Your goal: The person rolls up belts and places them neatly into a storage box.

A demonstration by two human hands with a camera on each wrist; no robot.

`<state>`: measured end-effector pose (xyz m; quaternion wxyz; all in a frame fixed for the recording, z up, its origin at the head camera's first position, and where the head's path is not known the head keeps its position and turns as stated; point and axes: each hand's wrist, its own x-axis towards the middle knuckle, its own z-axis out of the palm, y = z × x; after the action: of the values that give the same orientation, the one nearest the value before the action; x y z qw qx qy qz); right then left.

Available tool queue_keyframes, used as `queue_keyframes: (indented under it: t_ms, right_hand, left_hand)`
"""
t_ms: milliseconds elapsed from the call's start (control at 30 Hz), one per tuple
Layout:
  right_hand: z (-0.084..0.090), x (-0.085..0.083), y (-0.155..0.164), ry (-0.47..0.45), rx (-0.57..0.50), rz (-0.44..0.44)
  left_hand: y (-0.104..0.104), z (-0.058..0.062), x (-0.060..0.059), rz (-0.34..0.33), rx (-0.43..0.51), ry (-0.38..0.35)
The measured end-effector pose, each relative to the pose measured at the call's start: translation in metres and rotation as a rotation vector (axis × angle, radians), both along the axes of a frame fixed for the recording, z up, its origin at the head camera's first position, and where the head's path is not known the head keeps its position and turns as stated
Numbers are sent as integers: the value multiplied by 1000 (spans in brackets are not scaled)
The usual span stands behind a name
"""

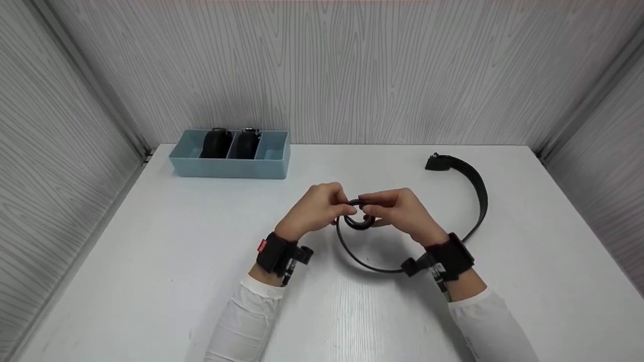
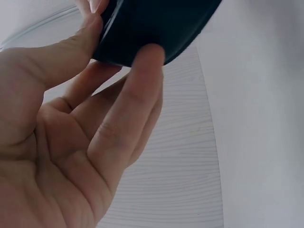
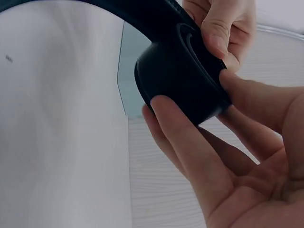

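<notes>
Black belt point(image 1: 375, 261) is being rolled up, mid-table, over the white table point(image 1: 151, 241). The coiled end point(image 1: 358, 217) is sitting between both hands, held just above the tabletop; the loose tail is looping toward the person, passing under the right wrist, then curving away to the right and ending at the buckle point(image 1: 438, 162), which is lying flat on the table, well apart from the hands.

Left hand point(image 1: 317, 210) is pinching the coil: in the left wrist view the thumb and a finger point(image 2: 142, 90) are curling round the dark roll point(image 2: 152, 28), palm open behind it. Likely steadying the roll so it is not springing loose.

Right hand point(image 1: 400, 211) is gripping the same coil from the other side; in the right wrist view a finger point(image 3: 185, 137) is pressing under the roll point(image 3: 183, 80) and the thumb is closing on its edge, with the other hand's fingertips point(image 3: 218, 33) touching the top. Grip looks like it is keeping the turns tight and aligned.

Black wrist straps with cameras are sitting on both forearms, white sleeves below them.

Blue tray point(image 1: 279, 161) is standing at the far left of the table against the back wall, three compartments: two are holding rolled black belts point(image 1: 217, 143) standing on edge, the right one is showing nothing. Grey wood-grain panels are enclosing the table on three sides.
</notes>
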<state>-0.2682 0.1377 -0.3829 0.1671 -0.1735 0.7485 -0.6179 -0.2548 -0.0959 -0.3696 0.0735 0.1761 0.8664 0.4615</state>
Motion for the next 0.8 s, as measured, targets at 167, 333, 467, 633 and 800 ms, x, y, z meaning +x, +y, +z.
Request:
queue_keyframes:
  t_ms: [167, 333, 467, 633, 800]
  right_hand:
    - [-1, 0, -2, -34, -150, -137]
    - [0, -1, -1, -43, -181, -154]
    - [1, -1, 1, -27, -99, -95]
    - [3, 0, 3, 8, 47, -6]
    - [2, -1, 1, -33, -52, -95]
  left_hand:
    - [4, -2, -1, 92, 123, -31]
    - [4, -2, -1, 78, 157, -29]
    - [1, 0, -1, 32, 122, -14]
    - [-1, 1, 0, -33, 45, -33]
    - [3, -1, -1, 39, 97, -53]
